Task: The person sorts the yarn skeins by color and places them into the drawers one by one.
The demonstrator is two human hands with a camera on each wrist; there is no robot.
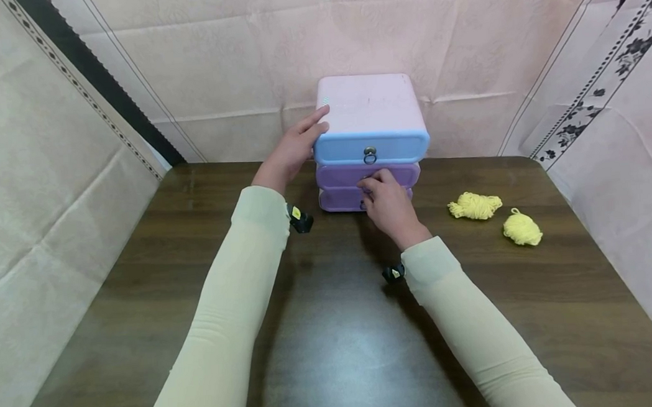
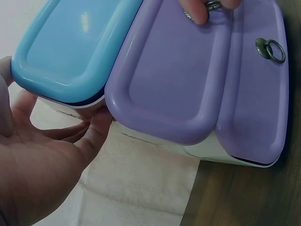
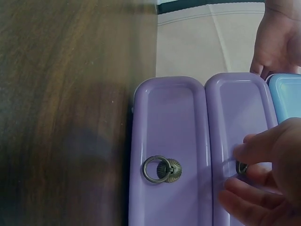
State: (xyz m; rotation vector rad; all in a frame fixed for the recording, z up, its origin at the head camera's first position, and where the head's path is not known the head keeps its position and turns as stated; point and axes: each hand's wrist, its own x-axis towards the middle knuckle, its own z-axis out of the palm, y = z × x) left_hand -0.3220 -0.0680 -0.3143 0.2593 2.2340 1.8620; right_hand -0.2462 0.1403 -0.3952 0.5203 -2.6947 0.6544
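Observation:
A small drawer chest (image 1: 370,104) with a pale top stands at the table's back, with one blue drawer (image 1: 345,149) above two purple drawers. My left hand (image 1: 294,146) rests against the chest's upper left side, its fingers reaching over the top edge. In the left wrist view, its fingertips touch the pale side beside the blue drawer. At the middle purple drawer (image 2: 174,75), my right hand (image 1: 388,206) pinches the metal ring pull (image 3: 241,167), partly hidden by the fingers. The bottom purple drawer (image 3: 174,117) has its ring pull (image 3: 157,169) hanging free.
Two yellow yarn bundles lie right of the chest, one long bundle (image 1: 474,206) and one rounder bundle (image 1: 522,227). The dark wooden table (image 1: 333,327) has pale patterned cloth (image 1: 228,66) hanging behind it and at both sides.

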